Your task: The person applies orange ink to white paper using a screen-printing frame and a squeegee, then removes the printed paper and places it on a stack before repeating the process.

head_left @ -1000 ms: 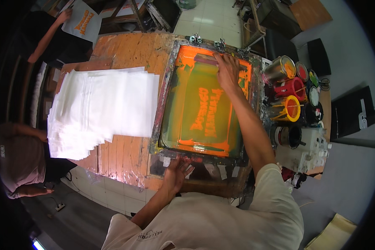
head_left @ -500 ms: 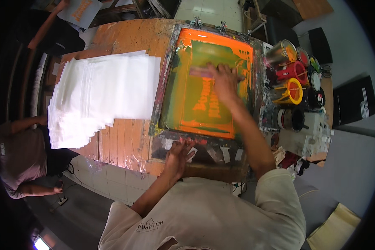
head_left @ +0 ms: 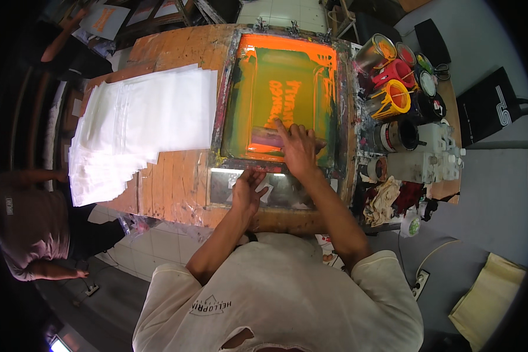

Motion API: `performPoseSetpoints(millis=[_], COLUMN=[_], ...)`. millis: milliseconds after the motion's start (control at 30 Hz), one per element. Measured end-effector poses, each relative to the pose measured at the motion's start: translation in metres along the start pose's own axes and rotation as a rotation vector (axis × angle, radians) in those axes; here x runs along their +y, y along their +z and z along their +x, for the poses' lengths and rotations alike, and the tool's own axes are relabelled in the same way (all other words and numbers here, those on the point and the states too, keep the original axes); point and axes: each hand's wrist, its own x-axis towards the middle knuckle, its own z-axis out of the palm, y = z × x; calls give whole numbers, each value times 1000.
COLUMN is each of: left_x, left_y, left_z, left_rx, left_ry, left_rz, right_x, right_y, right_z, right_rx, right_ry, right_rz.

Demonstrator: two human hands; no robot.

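Your right hand (head_left: 300, 148) holds the squeegee (head_left: 267, 137) on the near part of the screen (head_left: 263, 73); your left hand (head_left: 248, 189) is at its near edge, grip unclear. White sheets (head_left: 152, 111) lie left of the screen.

The screen frame (head_left: 225, 100) lies on the worktable (head_left: 176, 185) before me. Left of it is the stack of sheets (head_left: 149, 114) — right of it, the cans (head_left: 386, 102), with a cloth (head_left: 383, 202) beyond its near right corner. Clamps (head_left: 294, 27) sit along its far edge. Inside it, toward me, the squeegee (head_left: 267, 137) sits under my right hand (head_left: 300, 149) — my left hand (head_left: 247, 190) is at its near edge.
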Motion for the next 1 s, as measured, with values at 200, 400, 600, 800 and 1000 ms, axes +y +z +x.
performPoseSetpoints(millis=[200,400,600,800,1000], left_x=[-4,3,4,7,8], left_y=[-2,1,13,21,21], left_z=[-7,-6,-11,-15,-17], left_rx=[57,9,58,107,131], left_ry=[10,-8,-12,-21,-28], left_rz=[-32,-38,-20,-30,-51], right_x=[-9,-5,44,100,134], right_y=[9,20,43,68,54], right_z=[-20,3,94,211,256], right_rx=[13,46,149,140,-101], right_ry=[-42,-47,-36,3,84], right_rz=[-44,-80,-73,-146,-5])
